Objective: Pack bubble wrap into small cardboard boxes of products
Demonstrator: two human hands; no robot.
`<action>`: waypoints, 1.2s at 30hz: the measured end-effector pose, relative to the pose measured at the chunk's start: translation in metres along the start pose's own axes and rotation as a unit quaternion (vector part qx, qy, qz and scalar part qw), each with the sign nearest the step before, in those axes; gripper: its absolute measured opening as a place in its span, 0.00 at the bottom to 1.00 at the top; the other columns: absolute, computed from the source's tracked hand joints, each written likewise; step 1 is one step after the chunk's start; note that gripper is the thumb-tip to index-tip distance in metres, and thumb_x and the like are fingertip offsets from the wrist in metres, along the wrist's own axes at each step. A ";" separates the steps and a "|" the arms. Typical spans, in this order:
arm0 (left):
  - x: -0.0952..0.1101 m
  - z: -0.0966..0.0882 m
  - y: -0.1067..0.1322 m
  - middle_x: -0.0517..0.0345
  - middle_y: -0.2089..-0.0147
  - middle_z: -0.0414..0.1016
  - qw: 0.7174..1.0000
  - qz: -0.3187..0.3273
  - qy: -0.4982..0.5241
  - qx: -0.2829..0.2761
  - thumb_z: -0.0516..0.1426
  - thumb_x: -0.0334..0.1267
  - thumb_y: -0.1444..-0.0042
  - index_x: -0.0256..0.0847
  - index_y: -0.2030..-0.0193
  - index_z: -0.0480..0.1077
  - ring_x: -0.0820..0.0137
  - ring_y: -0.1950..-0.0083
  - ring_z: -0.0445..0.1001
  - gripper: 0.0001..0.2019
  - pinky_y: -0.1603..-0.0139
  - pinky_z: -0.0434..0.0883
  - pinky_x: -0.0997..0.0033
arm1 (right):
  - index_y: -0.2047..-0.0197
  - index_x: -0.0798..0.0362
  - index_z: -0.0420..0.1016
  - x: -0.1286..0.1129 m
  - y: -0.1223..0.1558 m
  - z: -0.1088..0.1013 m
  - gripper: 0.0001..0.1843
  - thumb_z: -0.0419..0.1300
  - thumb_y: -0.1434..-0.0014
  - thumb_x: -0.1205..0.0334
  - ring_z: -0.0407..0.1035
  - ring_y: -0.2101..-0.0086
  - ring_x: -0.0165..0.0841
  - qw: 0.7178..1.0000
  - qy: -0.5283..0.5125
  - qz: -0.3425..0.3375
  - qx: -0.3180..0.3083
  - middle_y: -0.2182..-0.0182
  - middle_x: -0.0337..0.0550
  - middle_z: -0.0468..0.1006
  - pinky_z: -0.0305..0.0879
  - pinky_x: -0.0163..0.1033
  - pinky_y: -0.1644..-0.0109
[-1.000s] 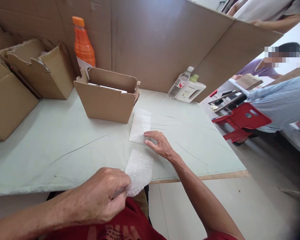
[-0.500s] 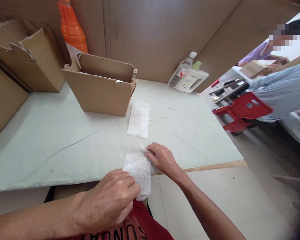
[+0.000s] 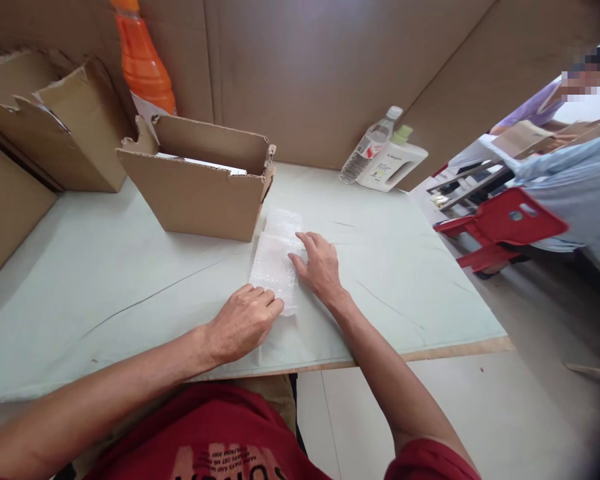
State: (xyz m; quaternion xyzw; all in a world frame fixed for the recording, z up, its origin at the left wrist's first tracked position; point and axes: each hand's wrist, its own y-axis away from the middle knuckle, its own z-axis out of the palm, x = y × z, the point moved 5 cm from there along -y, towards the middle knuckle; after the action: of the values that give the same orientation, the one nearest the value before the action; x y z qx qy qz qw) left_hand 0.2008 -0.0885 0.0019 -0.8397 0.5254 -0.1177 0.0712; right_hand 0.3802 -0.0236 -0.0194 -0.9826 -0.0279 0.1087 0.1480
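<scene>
Two clear bubble wrap pouches lie partly overlapped on the pale green table cover. The nearer bubble wrap pouch [image 3: 274,263] rests over the near part of the farther bubble wrap pouch [image 3: 285,220]. My left hand [image 3: 247,317] is closed, its fingers pinching the near end of the nearer pouch. At the right edge of that pouch is my right hand [image 3: 320,263], thumb and fingers apart. Its thumb tip touches the pouch near the upper right corner, and the index fingertip is beside the overlap.
Beyond the pouches stands an open cardboard box [image 3: 205,197] with white sheets inside. More cardboard boxes [image 3: 87,127] are at left, with an orange bottle [image 3: 147,63] behind. A clear bottle [image 3: 367,150] and a white jug [image 3: 395,163] stand at the back right. Other people sit beyond, near a red chair [image 3: 520,220].
Both hands have moved forward, away from my body, carrying the nearer pouch from the table's edge onto the farther one. My right thumb and fingers have spread wider.
</scene>
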 end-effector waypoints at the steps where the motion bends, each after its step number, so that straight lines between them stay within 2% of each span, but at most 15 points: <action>1: -0.001 0.002 0.001 0.54 0.67 0.75 1.000 0.001 0.007 0.000 0.52 0.21 0.44 0.39 0.65 0.69 0.63 0.66 0.73 0.10 0.64 0.66 0.63 | 0.39 0.52 0.73 -0.003 0.004 -0.001 0.21 0.56 0.33 0.60 0.68 0.48 0.49 1.000 0.001 -0.018 0.001 0.43 0.55 0.76 0.59 0.50 0.48; 4: -0.002 0.001 0.003 0.55 0.66 0.76 0.999 0.014 0.029 0.010 0.52 0.21 0.44 0.39 0.64 0.69 0.63 0.64 0.73 0.10 0.63 0.66 0.63 | 0.49 0.49 0.80 -0.009 0.015 0.001 0.14 0.56 0.32 0.60 0.68 0.52 0.47 0.996 0.011 -0.061 -0.066 0.49 0.51 0.79 0.57 0.51 0.49; 6: -0.003 -0.001 0.002 0.56 0.66 0.75 0.999 0.017 0.039 0.016 0.52 0.21 0.44 0.39 0.64 0.69 0.64 0.65 0.72 0.10 0.63 0.66 0.63 | 0.53 0.50 0.82 -0.009 0.017 0.003 0.13 0.57 0.33 0.60 0.68 0.53 0.46 0.994 0.015 -0.051 -0.098 0.51 0.50 0.80 0.57 0.50 0.50; 9: -0.004 0.000 0.001 0.56 0.66 0.76 0.998 0.018 0.048 0.022 0.52 0.21 0.44 0.39 0.63 0.70 0.64 0.65 0.72 0.11 0.62 0.66 0.63 | 0.48 0.50 0.80 -0.007 0.016 -0.002 0.14 0.56 0.32 0.61 0.68 0.51 0.45 0.998 0.005 -0.025 -0.057 0.48 0.51 0.78 0.57 0.49 0.48; 11: -0.003 0.003 0.002 0.56 0.66 0.76 0.998 0.022 0.056 0.023 0.51 0.21 0.44 0.40 0.63 0.70 0.64 0.64 0.72 0.11 0.61 0.66 0.63 | 0.43 0.50 0.77 -0.009 0.015 -0.005 0.17 0.55 0.31 0.61 0.67 0.49 0.45 0.999 0.003 -0.035 -0.034 0.43 0.51 0.75 0.57 0.50 0.47; 13: -0.003 0.007 0.004 0.56 0.66 0.76 0.998 0.024 0.062 0.023 0.51 0.21 0.43 0.39 0.62 0.70 0.64 0.64 0.72 0.11 0.61 0.66 0.63 | 0.39 0.51 0.74 -0.009 0.010 -0.003 0.19 0.55 0.31 0.60 0.66 0.47 0.48 0.998 0.015 -0.040 -0.040 0.38 0.53 0.72 0.59 0.51 0.47; 16: -0.002 0.011 0.006 0.56 0.67 0.75 0.997 0.024 0.065 0.021 0.51 0.21 0.43 0.39 0.62 0.70 0.64 0.64 0.72 0.11 0.60 0.67 0.63 | 0.35 0.56 0.70 -0.002 -0.005 0.003 0.23 0.55 0.31 0.60 0.64 0.43 0.51 0.998 0.042 -0.008 -0.051 0.35 0.58 0.68 0.61 0.53 0.46; 18: -0.001 0.012 0.008 0.56 0.67 0.76 0.997 0.025 0.066 0.023 0.51 0.21 0.43 0.39 0.62 0.70 0.64 0.64 0.72 0.12 0.60 0.68 0.63 | 0.39 0.57 0.73 0.003 -0.017 0.009 0.20 0.55 0.32 0.61 0.63 0.41 0.52 0.997 0.045 0.006 -0.063 0.34 0.59 0.68 0.60 0.54 0.44; 21: -0.001 0.009 0.009 0.56 0.67 0.76 0.997 0.020 0.068 0.028 0.51 0.20 0.45 0.39 0.62 0.71 0.64 0.64 0.73 0.13 0.60 0.68 0.63 | 0.53 0.55 0.78 0.007 -0.029 0.015 0.10 0.56 0.34 0.65 0.64 0.42 0.51 0.996 0.014 -0.002 -0.088 0.36 0.56 0.72 0.59 0.53 0.43; 23: 0.000 0.004 0.009 0.56 0.67 0.76 0.997 0.019 0.072 0.036 0.51 0.20 0.46 0.39 0.62 0.71 0.64 0.64 0.73 0.13 0.60 0.69 0.63 | 0.57 0.54 0.78 0.007 -0.031 0.012 0.08 0.56 0.35 0.68 0.66 0.43 0.48 0.997 -0.013 -0.009 -0.073 0.38 0.54 0.74 0.58 0.52 0.43; 28: -0.003 -0.006 0.000 0.55 0.64 0.78 0.994 0.028 0.084 0.058 0.50 0.21 0.43 0.38 0.60 0.72 0.63 0.62 0.74 0.13 0.59 0.69 0.62 | 0.58 0.53 0.76 0.009 -0.035 -0.006 0.08 0.55 0.35 0.69 0.64 0.40 0.46 0.999 -0.010 -0.019 0.046 0.40 0.52 0.76 0.55 0.50 0.41; 30: -0.008 -0.002 -0.005 0.54 0.65 0.78 0.995 0.019 0.085 0.058 0.50 0.22 0.42 0.38 0.60 0.73 0.64 0.62 0.75 0.12 0.59 0.69 0.63 | 0.58 0.54 0.76 0.011 -0.038 -0.002 0.08 0.56 0.35 0.69 0.64 0.40 0.48 0.999 0.009 -0.017 0.034 0.41 0.53 0.76 0.55 0.51 0.41; 33: -0.016 0.010 -0.010 0.55 0.67 0.77 0.995 -0.006 0.091 0.046 0.50 0.23 0.41 0.38 0.62 0.73 0.65 0.64 0.75 0.12 0.60 0.69 0.63 | 0.54 0.55 0.78 0.014 -0.038 0.010 0.10 0.57 0.36 0.68 0.65 0.42 0.50 0.999 0.025 -0.006 -0.021 0.41 0.56 0.76 0.56 0.53 0.42; 36: -0.023 0.015 -0.012 0.55 0.65 0.79 0.992 -0.017 0.118 0.034 0.50 0.24 0.39 0.39 0.60 0.73 0.65 0.63 0.77 0.12 0.59 0.70 0.63 | 0.47 0.54 0.77 0.015 -0.030 0.008 0.15 0.57 0.36 0.67 0.68 0.45 0.48 1.000 -0.011 0.008 -0.008 0.42 0.55 0.77 0.59 0.52 0.43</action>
State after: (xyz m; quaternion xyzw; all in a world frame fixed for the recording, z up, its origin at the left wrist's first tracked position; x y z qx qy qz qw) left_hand 0.2054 -0.0630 -0.0129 -0.8258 0.5117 -0.2344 0.0352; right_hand 0.3927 0.0085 -0.0216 -0.9826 -0.0229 0.1207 0.1392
